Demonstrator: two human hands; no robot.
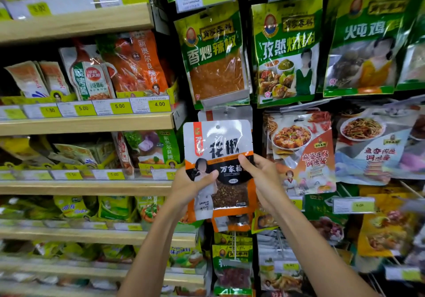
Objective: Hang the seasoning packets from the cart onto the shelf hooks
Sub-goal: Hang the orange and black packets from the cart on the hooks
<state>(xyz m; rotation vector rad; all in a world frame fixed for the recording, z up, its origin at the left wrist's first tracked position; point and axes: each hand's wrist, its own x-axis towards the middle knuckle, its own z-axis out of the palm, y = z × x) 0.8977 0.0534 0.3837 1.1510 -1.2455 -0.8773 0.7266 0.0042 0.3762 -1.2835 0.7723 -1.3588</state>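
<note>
On my feed, the glossy white, black and orange plastic seasoning packet (220, 158) stood upright directly below the green hanging packet with the clear window of orange powder (213, 55), face toward the camera; both hands held it by its lower half. The left hand (188, 186), below and slightly left of the green packet, pinched the packet's left edge, thumb laid across the printed front, the other fingers hidden behind; the right hand (259, 177), below and slightly right of it, gripped the right edge the same way, thumb tip on the orange band. The small round hanging hole (217, 127) at the packet's top sat just under the green packet's bottom edge; I could not tell whether any hook passed through it. A white-topped packet (224, 113) hung between the two, mostly covered by the held one. Left of the green packet ran pale wooden shelves (87, 124) fronted with yellow price tags (159, 104).
</note>
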